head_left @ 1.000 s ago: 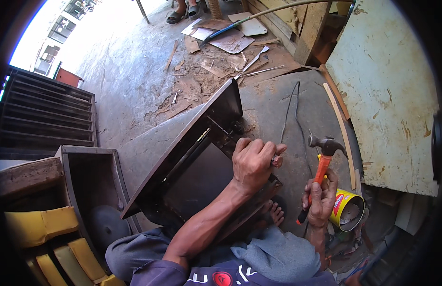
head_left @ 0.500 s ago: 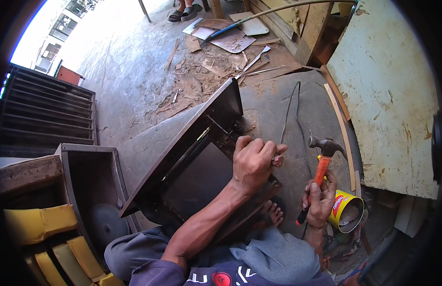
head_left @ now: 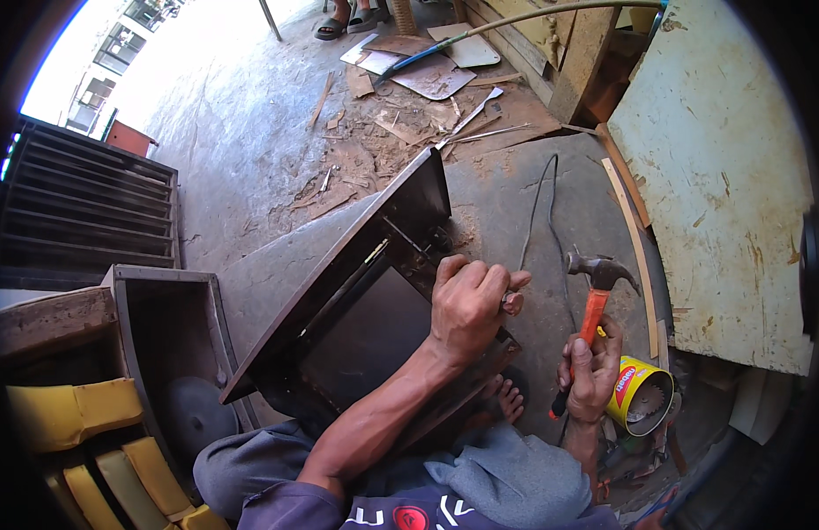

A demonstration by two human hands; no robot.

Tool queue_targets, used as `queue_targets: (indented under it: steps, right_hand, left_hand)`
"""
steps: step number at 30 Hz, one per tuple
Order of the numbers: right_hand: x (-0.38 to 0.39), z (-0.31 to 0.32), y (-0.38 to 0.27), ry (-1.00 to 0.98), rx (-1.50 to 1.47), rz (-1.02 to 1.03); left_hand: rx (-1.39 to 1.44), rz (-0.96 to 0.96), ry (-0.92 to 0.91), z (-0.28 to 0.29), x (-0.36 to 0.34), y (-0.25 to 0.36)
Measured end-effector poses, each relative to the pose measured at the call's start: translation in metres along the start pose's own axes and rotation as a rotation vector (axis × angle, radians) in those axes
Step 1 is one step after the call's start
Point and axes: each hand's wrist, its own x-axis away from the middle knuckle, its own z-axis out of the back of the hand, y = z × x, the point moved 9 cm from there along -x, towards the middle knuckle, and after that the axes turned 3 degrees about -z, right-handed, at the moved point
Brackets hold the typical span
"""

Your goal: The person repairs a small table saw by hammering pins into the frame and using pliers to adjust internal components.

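My left hand is closed in a fist around a metal rod, whose blunt brown end sticks out past the thumb side. The rest of the rod is hidden by the fingers. This fist is over a dark frame-like piece with a flat inner panel, which leans at a slant in front of my legs. My right hand grips a claw hammer by its orange and black handle. The hammer head is up, to the right of the rod and apart from it.
A yellow tin holding a toothed disc stands beside my right hand. A thin cable loops on the floor. Scraps of board and debris lie ahead. A pale panel is at right; a wooden box and yellow pads are at left.
The hammer head has tilted slightly to the left in my right hand. My left fist stays in nearly the same place on the rod.
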Motion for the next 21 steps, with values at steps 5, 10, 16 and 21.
queue_targets:
  steps: [5,10,16,21]
  right_hand:
    - [-0.006,-0.005,-0.007,-0.034,0.030,0.040]
    - [-0.005,-0.008,-0.026,-0.034,0.048,0.050]
    - [-0.003,-0.007,-0.026,-0.036,0.021,0.058]
    - [-0.001,-0.002,-0.019,-0.040,0.068,0.040]
  left_hand:
    - [-0.013,0.019,0.005,0.002,-0.002,0.000]
    - [-0.001,0.003,0.013,0.001,-0.003,0.000]
    - [-0.011,-0.010,0.006,0.002,-0.001,-0.001]
    - [0.008,-0.008,0.025,0.005,-0.003,0.000]
